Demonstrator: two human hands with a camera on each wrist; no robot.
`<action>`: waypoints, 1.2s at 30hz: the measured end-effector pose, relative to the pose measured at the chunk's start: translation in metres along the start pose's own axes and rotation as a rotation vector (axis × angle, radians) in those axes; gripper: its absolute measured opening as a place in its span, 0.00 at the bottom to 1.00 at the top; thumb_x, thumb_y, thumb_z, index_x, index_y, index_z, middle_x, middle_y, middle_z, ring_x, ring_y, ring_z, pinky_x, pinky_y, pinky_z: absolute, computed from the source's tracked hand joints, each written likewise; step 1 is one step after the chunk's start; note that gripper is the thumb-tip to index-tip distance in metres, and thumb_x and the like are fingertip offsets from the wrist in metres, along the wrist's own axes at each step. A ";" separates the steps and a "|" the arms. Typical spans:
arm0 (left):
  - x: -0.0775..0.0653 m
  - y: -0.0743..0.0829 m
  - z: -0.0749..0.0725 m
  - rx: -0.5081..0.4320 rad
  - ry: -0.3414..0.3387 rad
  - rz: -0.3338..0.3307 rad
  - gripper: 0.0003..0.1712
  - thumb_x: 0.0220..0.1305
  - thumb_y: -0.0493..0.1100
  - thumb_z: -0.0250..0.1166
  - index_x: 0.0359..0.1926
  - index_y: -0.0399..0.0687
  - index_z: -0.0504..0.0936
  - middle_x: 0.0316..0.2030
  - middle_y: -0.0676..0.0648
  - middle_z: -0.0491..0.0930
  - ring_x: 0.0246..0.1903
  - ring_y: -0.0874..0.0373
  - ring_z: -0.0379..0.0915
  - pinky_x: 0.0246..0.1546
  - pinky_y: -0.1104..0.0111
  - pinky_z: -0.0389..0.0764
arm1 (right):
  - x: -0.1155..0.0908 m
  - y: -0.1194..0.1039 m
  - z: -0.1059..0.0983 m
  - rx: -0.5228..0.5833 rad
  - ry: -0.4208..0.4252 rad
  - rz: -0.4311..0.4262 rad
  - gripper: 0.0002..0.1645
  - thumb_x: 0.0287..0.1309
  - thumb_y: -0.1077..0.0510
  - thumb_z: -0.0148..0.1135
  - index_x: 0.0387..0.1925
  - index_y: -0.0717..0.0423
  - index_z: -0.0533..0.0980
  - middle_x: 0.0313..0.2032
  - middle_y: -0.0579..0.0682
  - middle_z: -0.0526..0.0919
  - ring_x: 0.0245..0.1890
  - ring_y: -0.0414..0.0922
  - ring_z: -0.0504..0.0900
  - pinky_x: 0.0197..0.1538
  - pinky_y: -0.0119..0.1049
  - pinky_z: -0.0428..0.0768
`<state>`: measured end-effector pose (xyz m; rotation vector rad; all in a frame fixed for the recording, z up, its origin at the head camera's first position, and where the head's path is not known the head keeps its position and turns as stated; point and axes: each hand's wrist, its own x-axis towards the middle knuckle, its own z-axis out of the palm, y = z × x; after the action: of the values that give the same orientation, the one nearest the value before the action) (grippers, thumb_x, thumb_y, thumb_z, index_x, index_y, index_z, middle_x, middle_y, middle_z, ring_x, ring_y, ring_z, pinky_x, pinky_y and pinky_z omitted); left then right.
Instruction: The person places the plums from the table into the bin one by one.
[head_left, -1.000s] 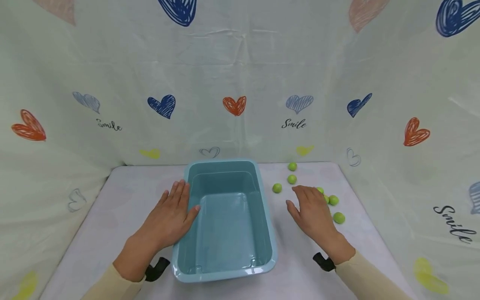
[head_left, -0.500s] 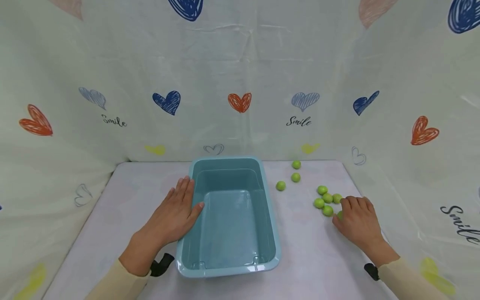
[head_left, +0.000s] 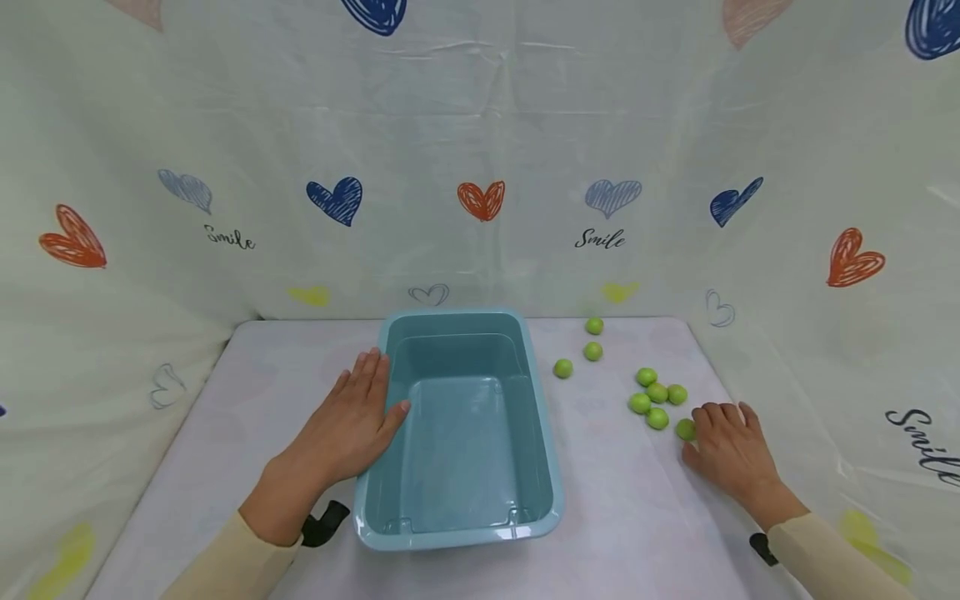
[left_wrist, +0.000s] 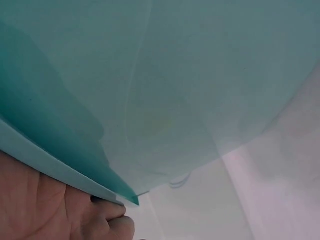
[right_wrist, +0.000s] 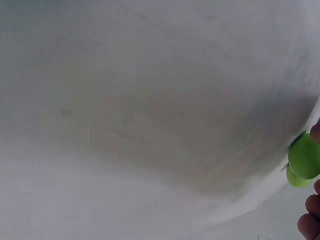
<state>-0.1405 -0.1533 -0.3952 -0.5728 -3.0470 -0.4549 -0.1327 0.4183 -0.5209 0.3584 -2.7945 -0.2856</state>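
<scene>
Rightward went my right hand (head_left: 729, 448), to a green ball (head_left: 685, 429); whether I pinch it, I can't tell. My left hand (head_left: 349, 423), fingers straight, touches the blue tub (head_left: 450, 542).

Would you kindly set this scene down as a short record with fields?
Container: glossy light-blue rectangular basin
Items: nine small round green balls visible on the white table, right of the basin
Left hand: fingers straight, on the basin's left edge
Right hand: at the frontmost green ball; grip unclear
Backdrop: white heart-printed sheet
</scene>
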 end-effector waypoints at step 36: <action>0.001 -0.002 -0.004 0.010 -0.001 0.026 0.44 0.82 0.54 0.52 0.79 0.23 0.52 0.80 0.26 0.51 0.81 0.30 0.45 0.77 0.36 0.55 | 0.076 -0.006 -0.040 -0.073 0.291 -0.195 0.29 0.48 0.51 0.74 0.37 0.69 0.71 0.34 0.63 0.77 0.40 0.64 0.77 0.51 0.64 0.76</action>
<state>-0.1419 -0.1558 -0.3920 -0.6120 -3.0368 -0.4386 -0.1886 0.3852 -0.4643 0.6053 -2.4610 -0.3479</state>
